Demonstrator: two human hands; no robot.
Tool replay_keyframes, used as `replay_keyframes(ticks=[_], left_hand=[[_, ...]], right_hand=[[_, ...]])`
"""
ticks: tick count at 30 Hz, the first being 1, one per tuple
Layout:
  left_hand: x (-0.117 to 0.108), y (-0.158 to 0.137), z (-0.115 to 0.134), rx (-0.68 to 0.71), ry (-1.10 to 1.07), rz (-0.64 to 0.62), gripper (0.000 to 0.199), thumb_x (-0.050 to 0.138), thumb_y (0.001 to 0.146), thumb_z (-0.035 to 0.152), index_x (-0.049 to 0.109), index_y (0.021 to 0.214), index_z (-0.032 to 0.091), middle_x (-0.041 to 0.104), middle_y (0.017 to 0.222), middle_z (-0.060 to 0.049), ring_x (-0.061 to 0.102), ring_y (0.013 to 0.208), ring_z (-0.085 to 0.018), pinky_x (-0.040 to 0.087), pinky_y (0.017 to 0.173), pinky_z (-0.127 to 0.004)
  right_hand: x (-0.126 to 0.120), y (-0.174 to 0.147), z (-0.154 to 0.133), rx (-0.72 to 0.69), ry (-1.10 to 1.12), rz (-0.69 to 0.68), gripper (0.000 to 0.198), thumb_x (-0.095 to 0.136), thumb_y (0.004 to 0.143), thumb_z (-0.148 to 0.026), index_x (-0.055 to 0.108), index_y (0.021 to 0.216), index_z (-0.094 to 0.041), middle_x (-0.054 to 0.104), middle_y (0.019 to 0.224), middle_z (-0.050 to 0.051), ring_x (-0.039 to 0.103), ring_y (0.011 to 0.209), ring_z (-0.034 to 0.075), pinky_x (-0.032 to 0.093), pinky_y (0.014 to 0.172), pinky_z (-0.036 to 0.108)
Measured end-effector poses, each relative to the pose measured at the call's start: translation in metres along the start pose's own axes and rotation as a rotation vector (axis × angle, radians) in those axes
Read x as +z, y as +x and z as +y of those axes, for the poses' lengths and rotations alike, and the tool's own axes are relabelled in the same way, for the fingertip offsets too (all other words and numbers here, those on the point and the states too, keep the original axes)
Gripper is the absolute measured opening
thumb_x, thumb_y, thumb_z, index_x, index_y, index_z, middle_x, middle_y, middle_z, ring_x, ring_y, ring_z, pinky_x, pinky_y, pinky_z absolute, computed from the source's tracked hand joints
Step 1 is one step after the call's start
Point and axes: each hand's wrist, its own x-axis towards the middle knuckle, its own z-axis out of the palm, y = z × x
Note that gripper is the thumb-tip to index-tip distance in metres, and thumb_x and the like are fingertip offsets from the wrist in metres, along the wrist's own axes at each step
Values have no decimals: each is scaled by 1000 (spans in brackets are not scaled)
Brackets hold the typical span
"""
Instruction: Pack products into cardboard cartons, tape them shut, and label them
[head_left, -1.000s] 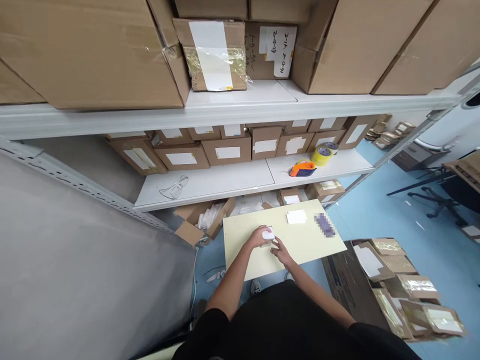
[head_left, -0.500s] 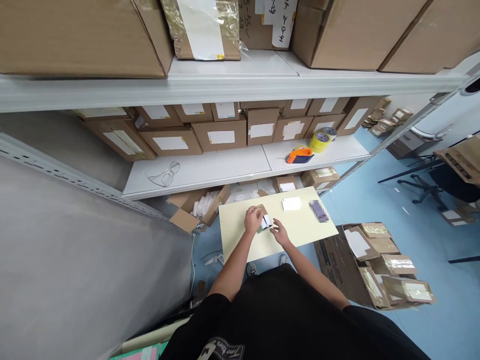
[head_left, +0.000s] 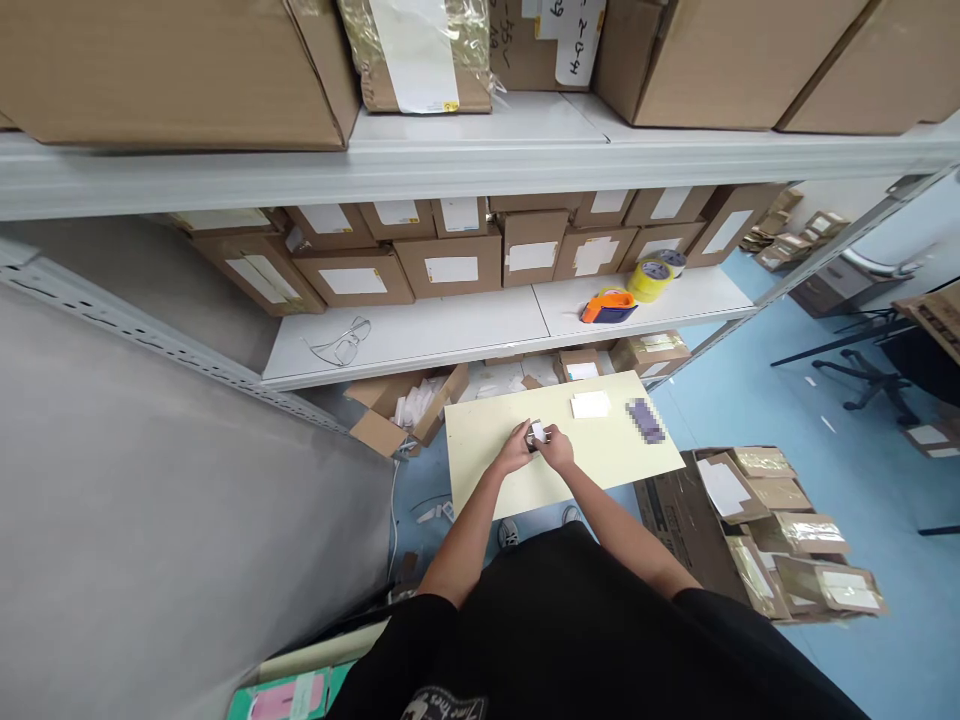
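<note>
Over the pale yellow board (head_left: 480,450), both hands meet around a small white-and-dark item (head_left: 538,432). Its kind is too small to make out. My left hand (head_left: 514,450) is closed on its left side, and my right hand (head_left: 556,449) grips the right side with the fingers bent in. The fingers hide much of the item. Beyond them lies a white stack of paper or cards (head_left: 590,404). Farther right on the board is a blurred purple object (head_left: 645,420).
A grey shelf (head_left: 450,330) holds cardboard boxes, glasses (head_left: 345,342), an orange tape dispenser (head_left: 607,306) and yellow tape (head_left: 649,281). An open carton (head_left: 379,432) stands left of the board. At right, a large carton (head_left: 679,530) carries several taped parcels. A grey wall is at left.
My hands have drawn together around the small item, which was lower and partly on the board between them. The right hand has closed on it. The view has shifted slightly.
</note>
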Motion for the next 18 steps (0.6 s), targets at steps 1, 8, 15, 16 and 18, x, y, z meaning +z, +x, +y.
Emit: replay_keyframes(ticks=[1, 8, 15, 16, 18], left_hand=[[3, -2, -3, 25, 16, -9, 95, 73, 55, -3, 53, 146, 15, 46, 157, -17, 43, 146, -33, 34, 123, -44], [14, 0, -14, 52, 138, 79, 83, 78, 58, 1, 56, 136, 18, 58, 141, -14, 53, 134, -31, 38, 118, -47], [9, 1, -24, 35, 122, 79, 82, 82, 59, 7, 58, 136, 23, 61, 142, -11, 57, 130, -30, 42, 115, -44], [9, 0, -25, 27, 117, 77, 83, 82, 59, 8, 58, 136, 23, 61, 142, -11, 57, 131, -30, 42, 114, -44], [8, 1, -28, 13, 100, 67, 85, 83, 57, 8, 58, 137, 23, 61, 142, -12, 57, 131, -30, 41, 114, -46]], right_hand=[[0, 0, -4, -10, -90, 12, 34, 70, 86, -36, 63, 116, -21, 78, 104, 12, 72, 98, 28, 50, 86, 36], [-8, 1, -6, -23, -199, -33, 24, 58, 97, -34, 63, 115, -19, 76, 102, 17, 72, 100, 31, 46, 87, 36], [-13, 1, 18, 33, 46, 20, 48, 46, 96, -26, 51, 144, -19, 75, 94, 6, 73, 82, 22, 51, 83, 31], [-12, 0, 19, 7, 57, 50, 52, 46, 94, -23, 48, 147, -20, 74, 102, 7, 72, 86, 21, 51, 85, 31], [-11, -3, 18, -82, 42, 99, 50, 45, 93, -20, 55, 142, -22, 69, 123, 9, 70, 101, 21, 51, 93, 32]])
